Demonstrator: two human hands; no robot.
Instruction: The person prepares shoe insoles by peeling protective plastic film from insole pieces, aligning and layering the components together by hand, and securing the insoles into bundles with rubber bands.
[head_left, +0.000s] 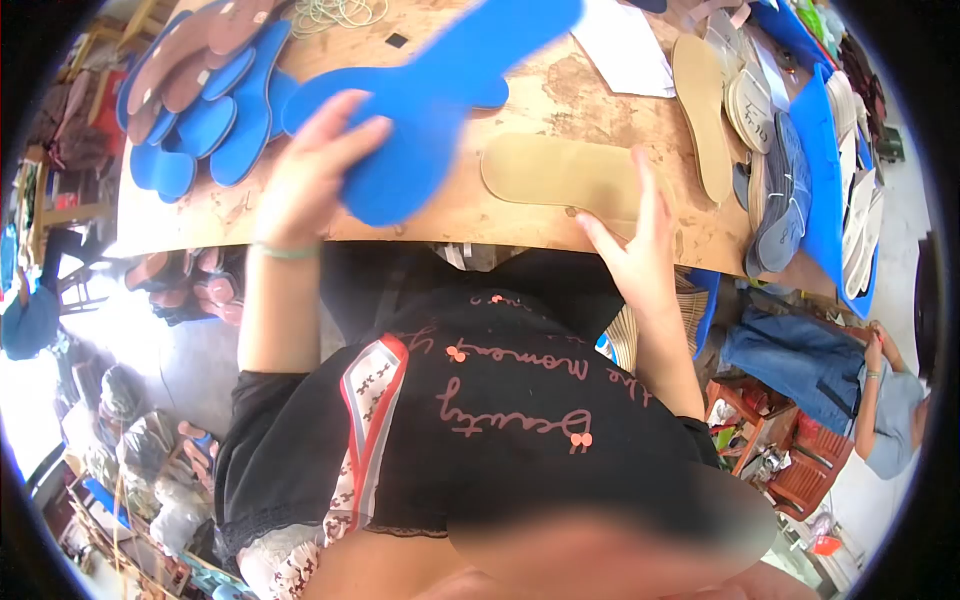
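**Left hand point(310, 170) grips a blue sole point(445, 100)**

The left hand holds the blue sole tight, with its thumb on top. The sole sticks out to the right of this hand, over the wooden surface point(540, 115), and looks blurry.

The right hand point(640, 235) is loose, with its thumb and a finger spread apart. A tan sole point(555, 170) lies flat just to its left, by the fingertips. I cannot tell if they touch it.

Farther left of the left hand is a pile of blue soles point(200, 128), with brown soles point(185, 75) on top. Past the right hand, up and to the right, are another tan sole point(700, 120), a tied grey bundle point(782, 205) and a blue bin point(822, 180).
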